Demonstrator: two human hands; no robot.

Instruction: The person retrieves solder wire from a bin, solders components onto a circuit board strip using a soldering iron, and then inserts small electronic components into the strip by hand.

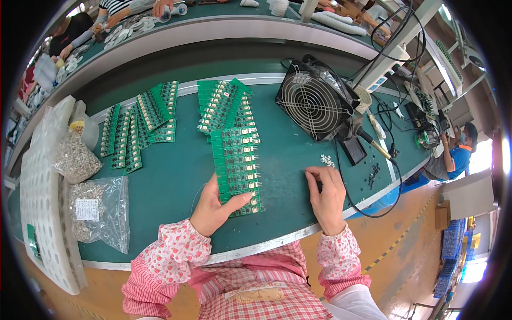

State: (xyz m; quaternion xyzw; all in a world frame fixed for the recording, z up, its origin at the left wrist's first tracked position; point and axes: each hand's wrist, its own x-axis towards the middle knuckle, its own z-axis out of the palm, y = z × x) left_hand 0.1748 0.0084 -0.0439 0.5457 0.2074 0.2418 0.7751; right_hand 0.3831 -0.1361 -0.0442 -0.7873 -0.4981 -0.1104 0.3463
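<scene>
My left hand (pixel 212 207) grips the lower end of a long green circuit board panel (pixel 234 168), its thumb on top near the bottom edge. Rows of white rectangular parts with metal pins line the panel's right side. My right hand (pixel 329 196) is lowered at the table, right of the panel, with its fingers curled and drawn together. Whatever may be between those fingertips is hidden. Close beyond them lies a small pile of tiny white parts (pixel 328 160). More circuit board panels (pixel 221 104) lie stacked at the panel's far end.
Another group of panels (pixel 128 133) lies at the left, beside plastic bags of small parts (pixel 98 210) and a white foam tray (pixel 45 197). A black fan (pixel 314 98) stands at the back right, near a soldering iron (pixel 373 143) and its cable. Co-workers sit beyond.
</scene>
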